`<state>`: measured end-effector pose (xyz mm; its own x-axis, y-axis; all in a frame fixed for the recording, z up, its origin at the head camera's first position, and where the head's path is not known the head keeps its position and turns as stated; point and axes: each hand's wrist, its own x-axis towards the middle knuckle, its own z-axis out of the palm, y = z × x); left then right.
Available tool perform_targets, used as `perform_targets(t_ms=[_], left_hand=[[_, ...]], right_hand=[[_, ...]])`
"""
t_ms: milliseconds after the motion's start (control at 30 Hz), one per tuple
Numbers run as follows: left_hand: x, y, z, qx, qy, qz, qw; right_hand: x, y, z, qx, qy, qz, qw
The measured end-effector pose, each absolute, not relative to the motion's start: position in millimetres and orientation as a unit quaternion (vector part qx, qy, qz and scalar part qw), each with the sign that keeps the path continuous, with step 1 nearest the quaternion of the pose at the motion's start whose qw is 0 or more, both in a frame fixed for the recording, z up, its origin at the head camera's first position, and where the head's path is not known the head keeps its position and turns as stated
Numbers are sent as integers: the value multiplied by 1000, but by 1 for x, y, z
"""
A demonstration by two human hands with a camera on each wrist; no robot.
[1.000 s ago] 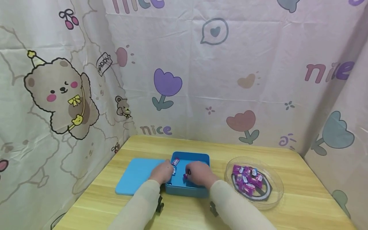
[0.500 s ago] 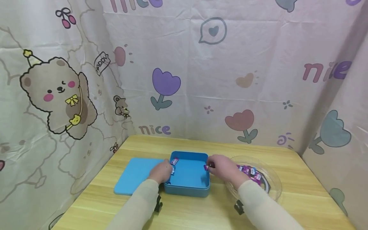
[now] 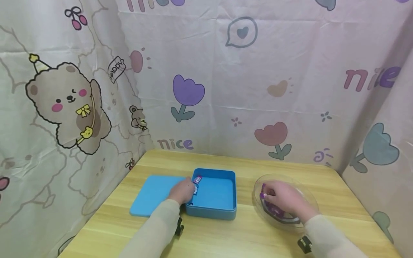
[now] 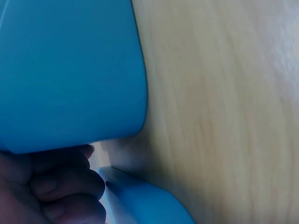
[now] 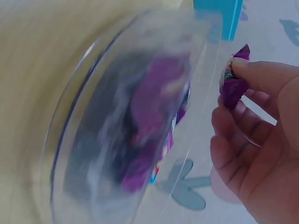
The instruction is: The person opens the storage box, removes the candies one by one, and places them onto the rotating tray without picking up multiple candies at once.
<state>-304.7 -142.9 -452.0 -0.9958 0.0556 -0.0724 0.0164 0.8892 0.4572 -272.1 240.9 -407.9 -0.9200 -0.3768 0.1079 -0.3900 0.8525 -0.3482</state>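
My left hand (image 3: 182, 190) grips the left wall of the open blue box (image 3: 211, 214); the left wrist view shows its fingers (image 4: 70, 186) curled against the box's outside. A purple wrapped candy (image 3: 198, 179) and a blue-labelled one (image 3: 195, 190) lie inside along that wall, partly behind the hand, with a small dark piece in the near left corner. Over the clear round dish (image 3: 258, 211) at the right, my right hand (image 3: 285, 197) pinches a purple wrapped candy (image 5: 235, 81) between thumb and fingers. More purple candies (image 5: 154, 107) lie in the dish, mostly hidden by the hand.
A flat light-blue lid (image 3: 151, 197) lies on the wooden table (image 3: 213, 236) left of the box. Patterned cloth (image 3: 219, 71) hangs behind the table and at both sides. Each wrist carries a small black device (image 3: 304, 244).
My right hand has lifted out of the box and moved right to the dish, carrying the purple candy. The left hand stays at the box's left wall.
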Motion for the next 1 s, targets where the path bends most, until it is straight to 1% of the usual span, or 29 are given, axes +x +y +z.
perform_targets(t_ms=[333,633,1000], left_hand=[[-304,-144,-454,23,973,228,38],[-304,-144,-451,34,975,215,40],[-304,-143,-452,19,972,229,44]], right_hand=[[-266,288,-414,202,-967,154,-3],[-258,304,-423,165,-970,172,-46],[-251,308,-434,167,-972,162,-34]])
